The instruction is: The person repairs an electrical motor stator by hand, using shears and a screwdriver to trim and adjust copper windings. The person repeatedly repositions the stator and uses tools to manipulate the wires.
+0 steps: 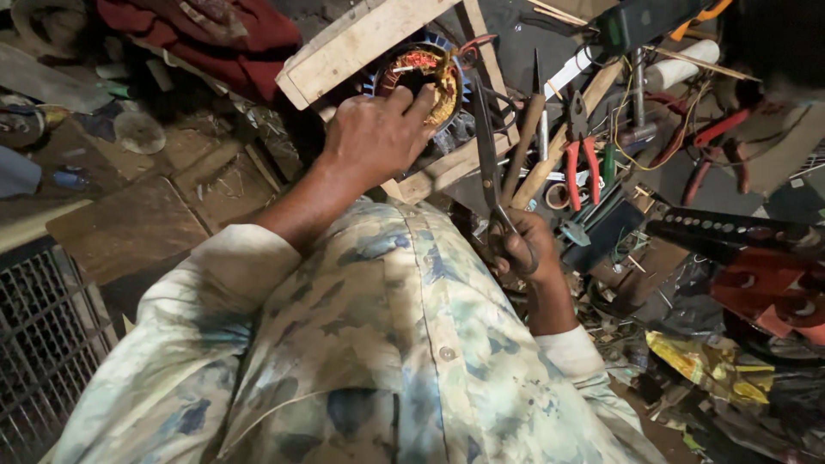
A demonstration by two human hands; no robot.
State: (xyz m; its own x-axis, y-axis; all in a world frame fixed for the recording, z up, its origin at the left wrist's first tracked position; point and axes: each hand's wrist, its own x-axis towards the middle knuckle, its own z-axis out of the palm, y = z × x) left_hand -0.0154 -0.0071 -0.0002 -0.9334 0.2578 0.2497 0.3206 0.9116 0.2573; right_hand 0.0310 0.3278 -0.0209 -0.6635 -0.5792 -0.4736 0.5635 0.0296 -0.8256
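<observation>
Wooden frame [361, 39] w/ round wound motor stator [421, 77] set in it; red-handled pliers [580, 159], wooden-handled tools and wires crowd the bench at right. Left hand [374, 137] rests on stator, fingers bent over it, hiding its lower part. Right hand [520, 245] closed round scissors [488, 155] handles; blades shut, long axis pointing away, toward frame.

- Red-handled pliers [581, 159] lie among the tools.
- A red cloth [225, 34] sits at the top.
- A metal grate [39, 331] is low left.
- A yellow wrapper [706, 365] lies low right.
</observation>
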